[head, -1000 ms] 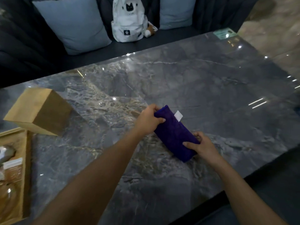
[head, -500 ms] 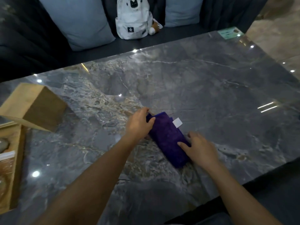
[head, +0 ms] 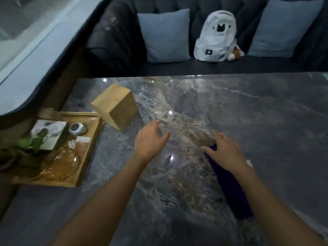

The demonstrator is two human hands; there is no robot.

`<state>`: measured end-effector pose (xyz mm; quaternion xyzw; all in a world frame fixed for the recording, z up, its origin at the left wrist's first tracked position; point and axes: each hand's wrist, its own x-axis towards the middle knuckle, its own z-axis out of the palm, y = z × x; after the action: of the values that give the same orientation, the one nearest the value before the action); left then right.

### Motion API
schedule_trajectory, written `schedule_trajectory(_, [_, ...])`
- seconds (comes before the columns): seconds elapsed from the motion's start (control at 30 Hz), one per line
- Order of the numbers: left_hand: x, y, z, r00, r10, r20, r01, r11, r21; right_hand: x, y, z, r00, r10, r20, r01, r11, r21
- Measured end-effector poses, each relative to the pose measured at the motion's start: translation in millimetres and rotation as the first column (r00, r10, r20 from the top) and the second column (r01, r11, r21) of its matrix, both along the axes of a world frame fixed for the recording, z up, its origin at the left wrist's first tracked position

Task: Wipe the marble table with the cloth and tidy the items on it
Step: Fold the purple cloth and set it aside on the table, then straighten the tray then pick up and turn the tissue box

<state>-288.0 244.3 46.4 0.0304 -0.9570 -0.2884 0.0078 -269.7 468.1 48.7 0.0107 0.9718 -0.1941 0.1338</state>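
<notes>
A folded dark purple cloth (head: pixel 230 189) lies on the grey marble table (head: pixel 257 121), right of centre, partly under my right arm. My right hand (head: pixel 225 153) rests flat on the cloth's far end, fingers spread. Over the bare marble to the left of the cloth, my left hand (head: pixel 150 141) hovers with its fingers apart and nothing in it. A wooden box (head: pixel 115 106) stands tilted on the table beyond my left hand. A wooden tray (head: pixel 87 153) at the left edge holds a glass teapot (head: pixel 60 164), a small silver object (head: pixel 77 128) and a picture card (head: pixel 48 134).
A dark sofa (head: pixel 177 68) runs along the table's far side with two pale blue cushions (head: pixel 165 34) and a white backpack (head: pixel 216 36). Green leaves (head: pixel 30 142) overlap the tray's left part. A pale ledge (head: pixel 35 47) lies at the far left.
My left hand has let go of the cloth and moved left over the marble. The view has swung left, bringing the tray and box into fuller sight. My right hand stays on the cloth.
</notes>
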Motion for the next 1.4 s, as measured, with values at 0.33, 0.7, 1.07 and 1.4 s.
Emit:
schedule_trajectory(0.33, [16.0,-121.3,29.5,0.944,0.288,-0.161,-0.282,0.958,0.057,-47.7,-118.9,15.5,0.975,0.19,-0.116,-0.199,0.977,-0.074])
schedule_trajectory(0.7, [48.0,-249.6,29.7,0.825,0.549,-0.135,-0.534,0.835,0.132,-70.9,-269.5,46.0,0.879,0.374,-0.295,-0.402,0.915,-0.039])
schedule_trajectory(1.07, [94.3,-285.9,3.9,0.773,0.581,-0.256,-0.567,0.813,0.133,-98.4,-386.3,23.3,0.784,0.583,-0.21,-0.59,0.807,0.037])
schedule_trajectory(1.4, [129.3,-286.9,-48.2,0.345,0.935,-0.08,-0.88,0.352,0.32,-132.3,-429.3,-26.0,0.818,0.574,-0.045,-0.571,0.818,0.063])
